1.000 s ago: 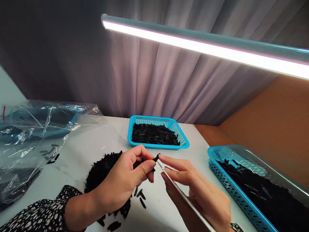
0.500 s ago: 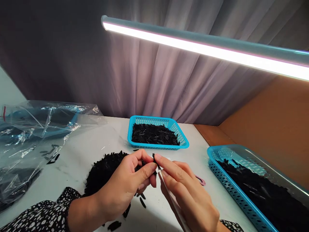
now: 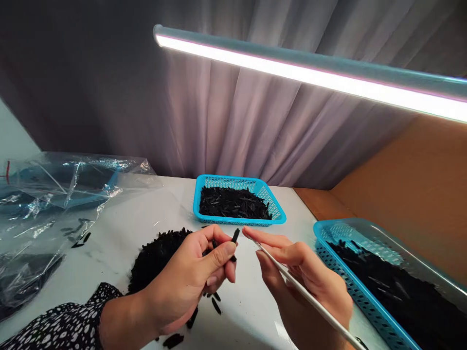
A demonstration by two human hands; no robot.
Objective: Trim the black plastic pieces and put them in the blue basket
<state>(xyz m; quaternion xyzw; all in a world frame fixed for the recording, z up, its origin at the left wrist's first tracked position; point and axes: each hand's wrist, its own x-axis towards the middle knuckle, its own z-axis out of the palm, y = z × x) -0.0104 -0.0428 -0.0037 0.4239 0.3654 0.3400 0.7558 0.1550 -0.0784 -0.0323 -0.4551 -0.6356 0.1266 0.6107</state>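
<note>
My left hand (image 3: 206, 262) is closed, pinching a small black strip (image 3: 236, 236) between thumb and forefinger, its end sticking up. Several more black pieces show among the curled fingers. To the right, my right hand (image 3: 302, 272) grips a long, slim white tool (image 3: 310, 297), whose thin tip lies along the forefinger, a little apart from the strip. What kind of tool it is, I cannot tell. A heap of black strips (image 3: 155, 257) lies behind and left of my left hand, with loose strips (image 3: 216, 306) scattered below it.
A blue perforated basket (image 3: 239, 222) with black strips stands at the table's back. Another blue basket (image 3: 365, 304), partly under clear plastic, holds more at right. Clear plastic bags (image 3: 73, 187) cover the left side. A bright tube lamp (image 3: 310, 73) hangs overhead.
My right hand has drawn back to the right and turned, so the white tool shows more fully and its tip is off the strip. My left hand stays almost in place.
</note>
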